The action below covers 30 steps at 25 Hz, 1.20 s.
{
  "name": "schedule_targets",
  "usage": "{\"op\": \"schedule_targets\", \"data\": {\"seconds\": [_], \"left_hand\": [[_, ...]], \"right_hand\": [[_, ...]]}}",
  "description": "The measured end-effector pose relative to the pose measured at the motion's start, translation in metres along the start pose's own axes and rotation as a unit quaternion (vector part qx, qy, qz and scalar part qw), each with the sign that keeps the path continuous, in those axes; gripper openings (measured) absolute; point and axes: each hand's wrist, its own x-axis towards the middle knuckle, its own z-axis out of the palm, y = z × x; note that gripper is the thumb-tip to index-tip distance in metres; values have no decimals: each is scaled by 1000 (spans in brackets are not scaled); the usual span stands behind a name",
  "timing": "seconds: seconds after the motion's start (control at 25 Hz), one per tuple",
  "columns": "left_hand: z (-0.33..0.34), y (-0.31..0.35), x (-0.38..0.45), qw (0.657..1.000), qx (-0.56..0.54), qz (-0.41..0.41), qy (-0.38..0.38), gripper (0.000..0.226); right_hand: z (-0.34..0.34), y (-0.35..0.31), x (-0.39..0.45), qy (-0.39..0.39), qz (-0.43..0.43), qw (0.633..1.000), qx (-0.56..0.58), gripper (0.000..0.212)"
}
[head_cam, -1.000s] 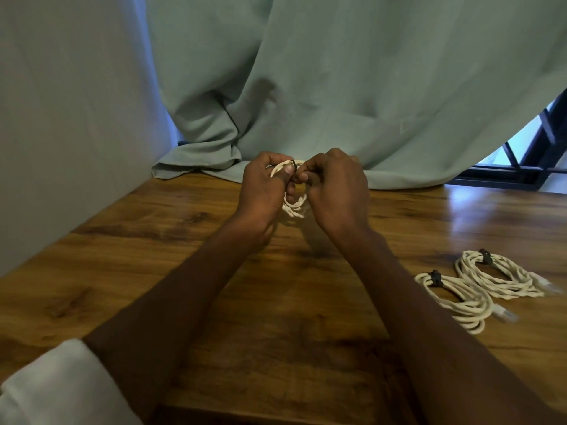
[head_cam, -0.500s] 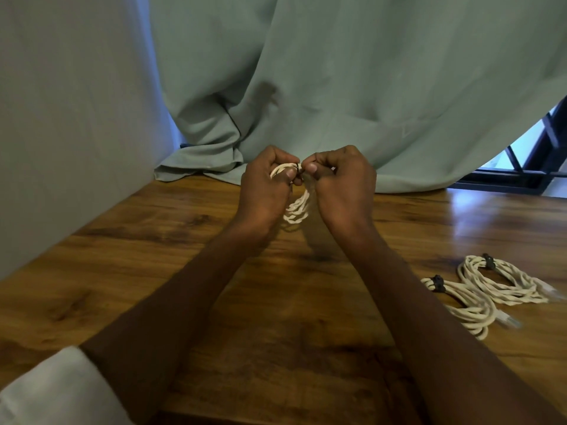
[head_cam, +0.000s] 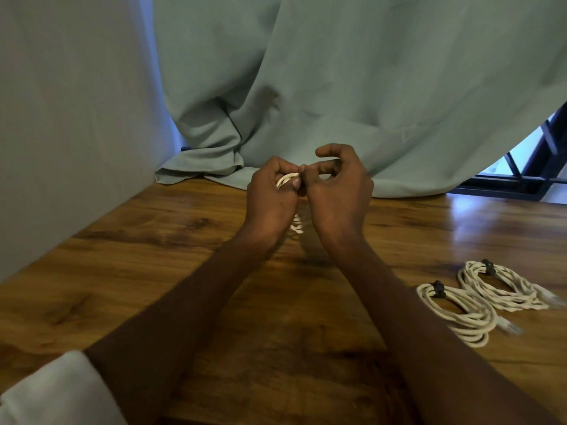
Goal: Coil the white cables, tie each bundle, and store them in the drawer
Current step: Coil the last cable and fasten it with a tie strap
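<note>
Soft, light white braided cable coil [head_cam: 287, 181]: your left hand [head_cam: 270, 197] pinches its top; right hand [head_cam: 337, 191] fingers loosely curled beside it.

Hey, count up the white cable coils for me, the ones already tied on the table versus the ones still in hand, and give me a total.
Tied coils lying on the table: 2 (nearer coil, farther coil)
Coils held in the hands: 1 (held coil)
Total: 3

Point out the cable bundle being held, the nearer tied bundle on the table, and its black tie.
held cable bundle [head_cam: 297, 227], head view, loops hanging below the hands.
nearer tied bundle [head_cam: 463, 322], head view, its coiled strands.
black tie [head_cam: 438, 288], head view, the wrap's middle.
</note>
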Motion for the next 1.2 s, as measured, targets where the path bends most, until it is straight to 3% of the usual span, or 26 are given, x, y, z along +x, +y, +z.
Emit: {"op": "schedule_targets", "data": {"seconds": [0.24, 0.4, 0.6, 0.76, 0.88, 1.2], "left_hand": [[-4, 1, 8, 981, -132, -128, 64, 13], [-8, 0, 10, 971, -160, -159, 80, 14], [-10, 3, 10, 960, -189, -186, 88, 14], [-9, 5, 7, 966, -173, -179, 72, 14], [-4, 7, 3, 979, -131, -149, 46, 10], [2, 7, -4, 997, -26, -47, 54, 17]], "right_hand": [[-2, 13, 7, -10, -80, 994, -70, 19], [0, 14, 5, -32, -70, 993, -90, 15], [0, 16, 1, -64, -172, 969, -168, 14], [6, 18, -1, -72, -168, 958, -223, 15], [5, 18, 1, -32, -121, 978, -166, 10], [7, 12, -4, 20, -65, 994, -83, 24]]}}
